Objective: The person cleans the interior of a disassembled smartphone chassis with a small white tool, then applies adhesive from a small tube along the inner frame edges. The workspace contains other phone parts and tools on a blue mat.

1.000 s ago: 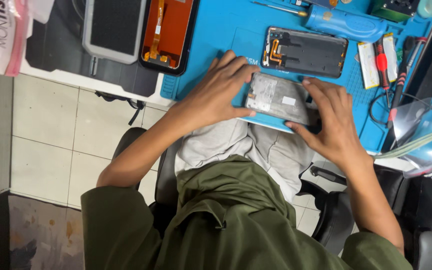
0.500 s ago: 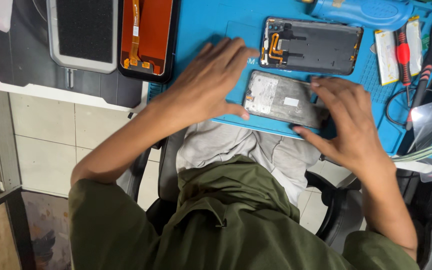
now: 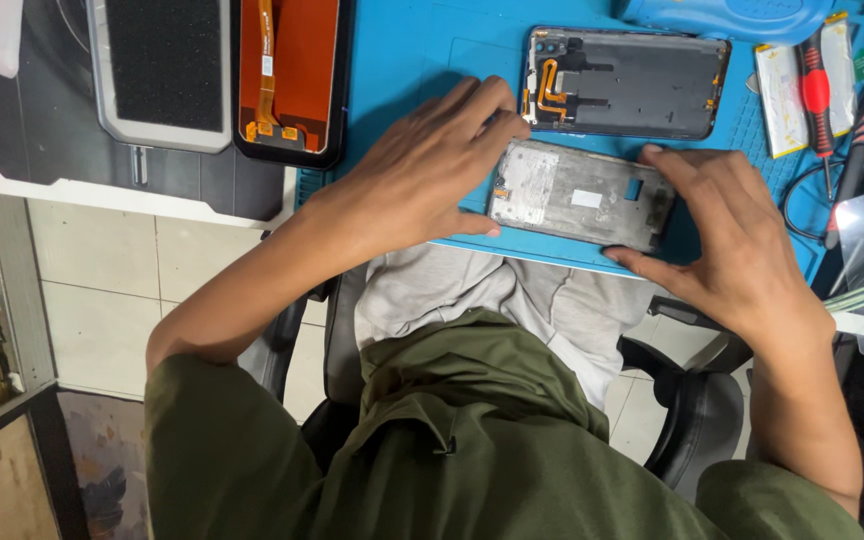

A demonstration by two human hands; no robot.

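A silver-grey phone middle frame point(image 3: 580, 194) lies flat on the blue work mat point(image 3: 422, 50) near its front edge. My left hand point(image 3: 422, 170) grips its left end, fingers spread over the mat and thumb at the lower corner. My right hand point(image 3: 727, 240) holds the right end, index finger on the top corner and thumb under the lower edge. Just behind it lies a dark phone body point(image 3: 624, 82), opened, with an orange flex cable showing.
An orange-backed display panel point(image 3: 292, 75) and a grey-framed black pad point(image 3: 162, 70) lie at the left. A red-handled screwdriver point(image 3: 814, 85), a white battery point(image 3: 782, 85), cables and a clear film sit at the right. A blue tool point(image 3: 727, 15) lies at the top. Below are my lap and a chair.
My hands have spread to the two ends of the phone frame, uncovering its middle. The view has tilted, so the mat sits lower and larger in the frame.
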